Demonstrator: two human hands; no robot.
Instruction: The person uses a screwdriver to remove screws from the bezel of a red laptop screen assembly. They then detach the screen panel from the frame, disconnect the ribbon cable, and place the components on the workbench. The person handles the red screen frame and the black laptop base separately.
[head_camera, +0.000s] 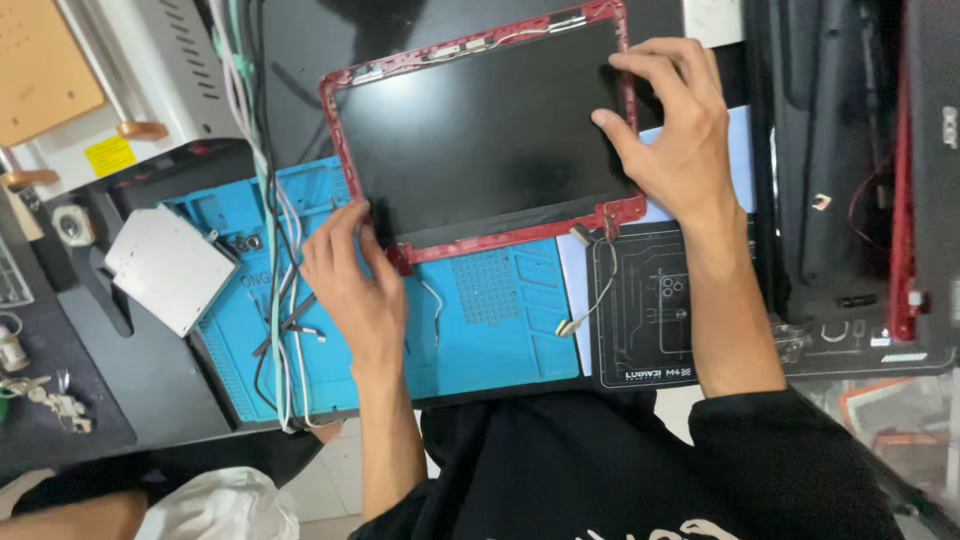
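Two hands (345, 275) (670, 130) on a detached red-framed screen (485, 130), lying over the blue mat (500, 320).
My left fingers press its lower-left corner; my right grips the right edge. Panel still sits in its frame, cables (590, 290) loose.

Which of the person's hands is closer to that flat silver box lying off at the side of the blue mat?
Left. The left hand rests at the red-framed screen's lower corner, a short way from the silver box. The right hand grips the screen's far edge, much farther away.
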